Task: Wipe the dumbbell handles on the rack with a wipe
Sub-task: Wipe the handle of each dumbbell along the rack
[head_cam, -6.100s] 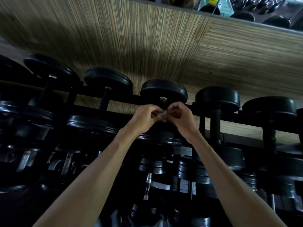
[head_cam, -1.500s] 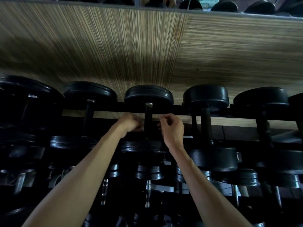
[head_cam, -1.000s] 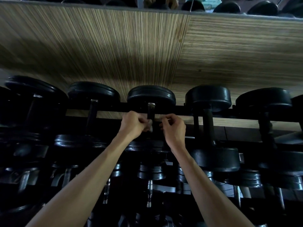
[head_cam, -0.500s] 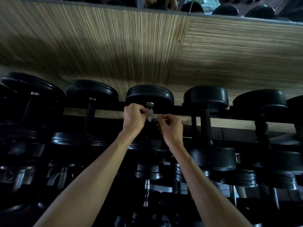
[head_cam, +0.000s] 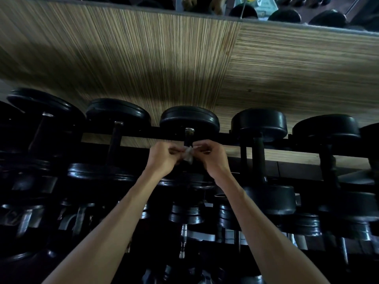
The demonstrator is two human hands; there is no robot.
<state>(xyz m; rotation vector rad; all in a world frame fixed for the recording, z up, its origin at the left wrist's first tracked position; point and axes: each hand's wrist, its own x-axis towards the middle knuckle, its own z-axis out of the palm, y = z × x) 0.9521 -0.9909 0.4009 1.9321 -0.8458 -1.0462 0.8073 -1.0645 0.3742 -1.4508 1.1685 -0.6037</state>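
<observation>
A small crumpled whitish wipe (head_cam: 188, 154) sits against the dark handle (head_cam: 188, 138) of the middle dumbbell on the top tier of a black rack (head_cam: 229, 138). My left hand (head_cam: 162, 158) pinches the wipe from the left side of the handle. From the right, my right hand (head_cam: 213, 156) pinches it too. The handle's lower part is hidden behind both hands. Its black round head (head_cam: 189, 118) stands just above them.
More black dumbbells line the top tier, one to the left (head_cam: 118, 113) and one to the right (head_cam: 259, 124). Lower tiers hold several smaller dumbbells with chrome handles (head_cam: 183, 232). A striped wood-look wall panel (head_cam: 164, 64) runs behind the rack, with a mirror (head_cam: 307, 11) above.
Both hands and the wipe have slid down the handle from just under the dumbbell head to a slightly lower spot. They now sit closer together.
</observation>
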